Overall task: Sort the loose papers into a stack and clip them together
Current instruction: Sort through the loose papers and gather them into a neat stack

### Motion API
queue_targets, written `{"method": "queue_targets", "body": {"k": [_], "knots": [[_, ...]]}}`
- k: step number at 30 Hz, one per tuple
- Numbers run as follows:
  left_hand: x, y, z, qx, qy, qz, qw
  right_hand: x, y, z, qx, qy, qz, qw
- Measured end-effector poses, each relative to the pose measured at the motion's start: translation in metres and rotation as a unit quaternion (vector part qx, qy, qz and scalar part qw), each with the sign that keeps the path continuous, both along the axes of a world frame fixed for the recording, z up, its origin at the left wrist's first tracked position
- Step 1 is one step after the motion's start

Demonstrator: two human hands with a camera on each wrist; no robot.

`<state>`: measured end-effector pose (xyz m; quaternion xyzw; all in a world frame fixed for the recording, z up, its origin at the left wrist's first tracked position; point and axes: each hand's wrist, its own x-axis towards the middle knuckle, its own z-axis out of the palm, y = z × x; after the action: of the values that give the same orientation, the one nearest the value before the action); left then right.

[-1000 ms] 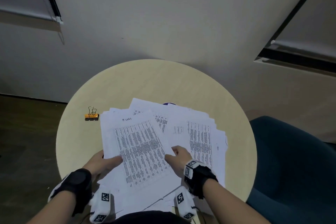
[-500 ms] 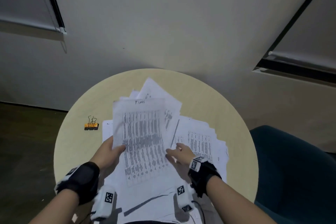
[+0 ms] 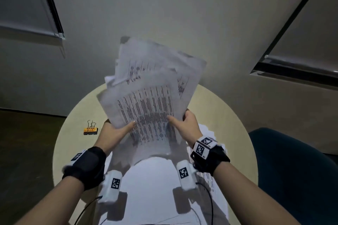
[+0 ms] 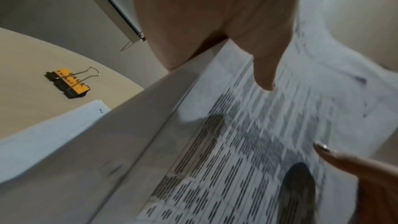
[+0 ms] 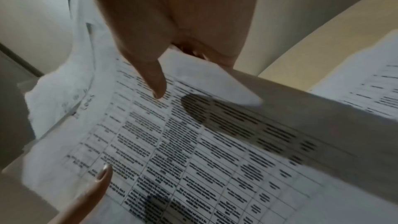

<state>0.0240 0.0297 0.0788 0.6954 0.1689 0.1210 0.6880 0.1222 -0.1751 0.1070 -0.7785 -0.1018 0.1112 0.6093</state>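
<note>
A loose bundle of printed sheets [image 3: 146, 100] stands tilted up above the round table [image 3: 219, 107], its top edges fanned and uneven. My left hand [image 3: 117, 129] grips the bundle's lower left edge, thumb [image 4: 262, 72] on the front sheet. My right hand [image 3: 184, 124] grips the lower right edge, thumb [image 5: 155, 81] pressed on the printed table. More white sheets [image 3: 151, 184] still lie flat on the table under my wrists. An orange and black binder clip [image 3: 90, 129] [image 4: 69, 82] sits on the table, left of my left hand.
A dark teal chair [image 3: 292, 170] stands at the table's right. A wall with roller blinds [image 3: 27, 2] rises behind the table. Dark floor [image 3: 27, 151] lies to the left. Thin cables [image 3: 210, 201] run from the wrist cameras across the lying sheets.
Both hands have lifted the bundle off the table and tipped it upright. The view has moved closer. The binder clip has stayed put.
</note>
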Motion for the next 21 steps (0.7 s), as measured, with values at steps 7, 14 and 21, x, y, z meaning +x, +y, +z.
{"method": "queue_targets", "body": {"k": [7, 14, 21], "knots": [[0.009, 0.000, -0.001, 0.012, -0.037, -0.009, 0.999, -0.001, -0.010, -0.005, 0.004, 0.047, 0.008, 0.999], [0.017, -0.002, -0.001, 0.079, -0.031, 0.036, 0.996, 0.002, -0.021, 0.019, -0.046, -0.096, -0.072, 0.992], [0.034, -0.017, 0.039, 0.445, -0.204, -0.060, 0.870, 0.000, -0.029, 0.067, -0.262, -0.290, 0.101, 0.915]]}}
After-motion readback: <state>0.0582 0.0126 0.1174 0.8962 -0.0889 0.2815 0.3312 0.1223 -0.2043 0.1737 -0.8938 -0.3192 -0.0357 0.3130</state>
